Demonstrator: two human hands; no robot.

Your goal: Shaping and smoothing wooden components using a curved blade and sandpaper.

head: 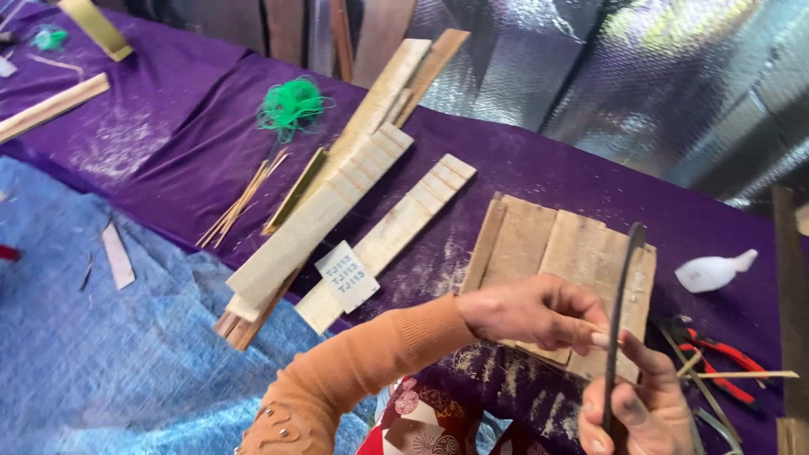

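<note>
My left hand [531, 316], in an orange sleeve, reaches across from the lower left and pinches the end of a thin pale bamboo strip [742, 375]. At the bottom edge my right hand [645, 413] grips a dark, narrow curved blade [622, 303] that stands upright. The blade crosses the strip right beside my left fingertips. Both hands hover over the near edge of a rough wooden board [548, 244] lying on the purple cloth [548, 173].
Red-handled pliers [716, 371] and a white bottle [712, 271] lie right of the board. Long notched wooden slats [337, 198], a paper tag [345, 276], thin bamboo sticks [244, 198] and a green string bundle [291, 105] lie left. Blue tarp [101, 354] covers the near left; foil sheeting [674, 76] stands behind.
</note>
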